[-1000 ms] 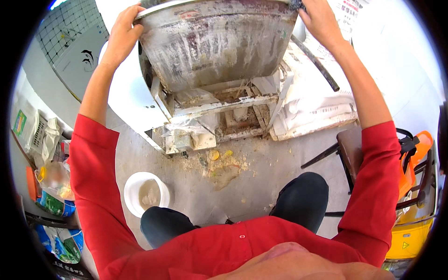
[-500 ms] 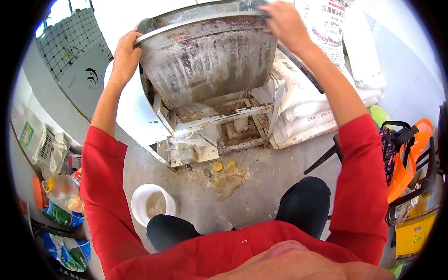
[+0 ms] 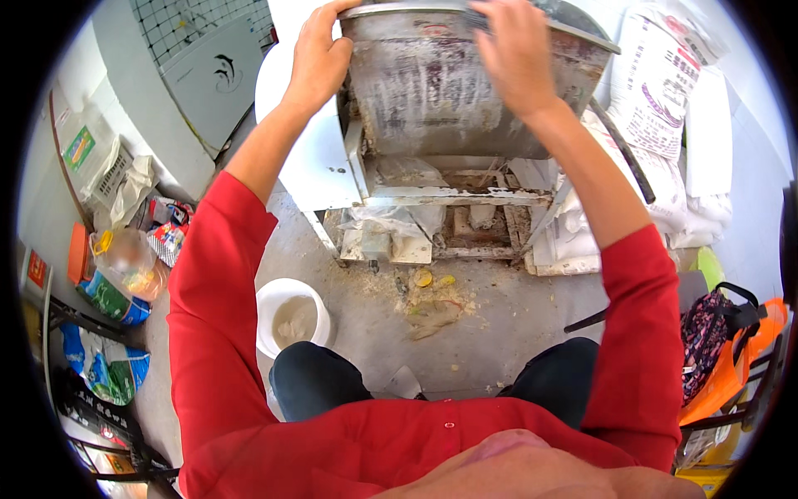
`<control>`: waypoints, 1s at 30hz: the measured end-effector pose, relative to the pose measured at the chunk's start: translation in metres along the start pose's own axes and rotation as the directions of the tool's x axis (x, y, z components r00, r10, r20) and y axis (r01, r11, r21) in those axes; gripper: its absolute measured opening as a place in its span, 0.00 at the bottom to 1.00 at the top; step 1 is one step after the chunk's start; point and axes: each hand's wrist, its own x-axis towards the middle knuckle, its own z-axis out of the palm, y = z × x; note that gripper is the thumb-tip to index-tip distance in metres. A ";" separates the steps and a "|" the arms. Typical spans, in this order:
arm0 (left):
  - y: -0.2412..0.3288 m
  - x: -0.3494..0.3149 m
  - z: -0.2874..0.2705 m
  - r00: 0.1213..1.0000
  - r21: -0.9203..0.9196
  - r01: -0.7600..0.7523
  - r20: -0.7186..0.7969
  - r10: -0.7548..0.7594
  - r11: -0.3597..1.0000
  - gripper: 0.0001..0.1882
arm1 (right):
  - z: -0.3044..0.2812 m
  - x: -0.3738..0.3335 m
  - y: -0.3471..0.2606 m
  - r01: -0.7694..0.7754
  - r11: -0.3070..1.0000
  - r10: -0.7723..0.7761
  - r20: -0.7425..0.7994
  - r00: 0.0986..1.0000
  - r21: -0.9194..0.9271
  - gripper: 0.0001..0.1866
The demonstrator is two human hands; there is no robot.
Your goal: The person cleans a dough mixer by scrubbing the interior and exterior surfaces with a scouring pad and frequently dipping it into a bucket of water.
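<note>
Left hand grips the mixer trough by its left rim, probably for steadiness; right hand, blurred, clasps a dark pad.

Tub above frame, bucket in front at left, sacks at right

A single fisheye view looks steeply down from the left-hand camera worn on the person's head, facing forward, so that the red shirt fills its lower part at very close range. The hands lie farther off, along the upper edge; the floor is deeper below, and straight lines curve toward the black rim
</note>
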 end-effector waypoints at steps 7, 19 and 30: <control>-0.001 -0.086 -0.018 0.885 -0.318 0.343 -0.204 -0.417 0.884 0.26 | 0.143 0.031 -0.109 0.156 0.966 -0.176 0.081 0.981 0.207 0.11; -0.098 -0.455 -0.181 0.406 0.294 0.900 -0.302 -0.863 0.321 0.25 | 0.168 -0.202 -0.345 -0.587 0.453 -0.191 0.716 0.671 0.671 0.12; -0.044 -0.604 -0.218 -0.356 -0.072 0.934 -0.081 -0.931 -0.350 0.40 | 0.173 -0.304 -0.516 -0.563 0.624 -0.615 0.785 0.073 0.542 0.12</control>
